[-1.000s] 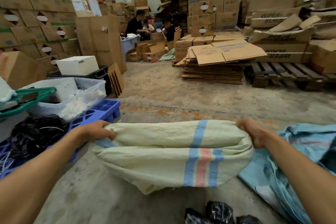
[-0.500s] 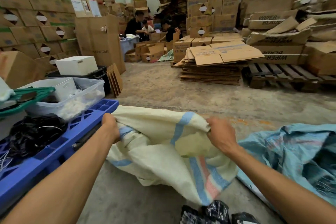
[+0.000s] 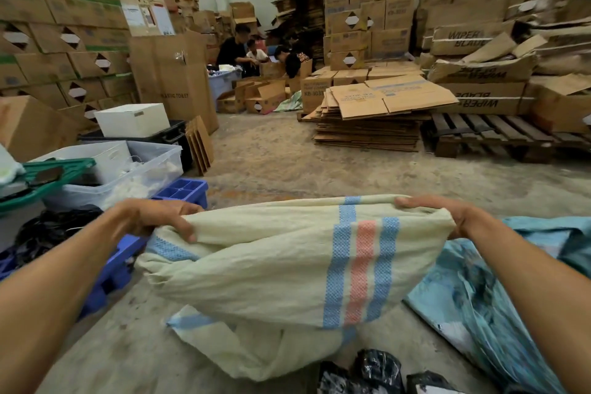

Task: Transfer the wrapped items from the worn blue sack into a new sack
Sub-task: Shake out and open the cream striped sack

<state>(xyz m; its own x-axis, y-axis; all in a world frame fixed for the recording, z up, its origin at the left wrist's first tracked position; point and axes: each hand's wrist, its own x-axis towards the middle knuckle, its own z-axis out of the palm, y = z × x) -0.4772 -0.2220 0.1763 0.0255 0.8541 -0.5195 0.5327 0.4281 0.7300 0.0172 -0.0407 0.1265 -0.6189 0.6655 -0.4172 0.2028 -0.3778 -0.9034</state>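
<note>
Now I am standing in a big storeroom, with cardboard boxes (image 3: 64,25) piled from nine o'clock round to three o'clock, and a stack of flattened cartons (image 3: 380,112) at one o'clock. A wooden pallet (image 3: 499,134) is lying at two o'clock. Some people are working among boxes far off at twelve o'clock.

At four o'clock the worn blue sack (image 3: 479,297) is lying on the concrete floor (image 3: 287,163), just beside my right forearm and partly under it. I cannot tell from here which way its mouth is facing. At nine o'clock a blue plastic pallet (image 3: 182,190) is carrying clear tubs (image 3: 140,169) and a black tangle of something.

In the middle I am holding the new sack (image 3: 287,265), cream with blue and red stripes. Its top edge is running from nine to three o'clock between my hands, and the body is hanging down towards me, with the lower end folded on the floor. My left hand (image 3: 153,217) is clamping the left corner of the edge, the thumb over the cloth. My right hand (image 3: 447,214) is gripping the right corner, fingers curled over the top.

At six o'clock, just below the hanging sack, some wrapped items (image 3: 377,368) in black plastic are lying on the floor. I judge that the mouth must be opened first. The right hand is nearer to the blue sack, so it should reach there.
</note>
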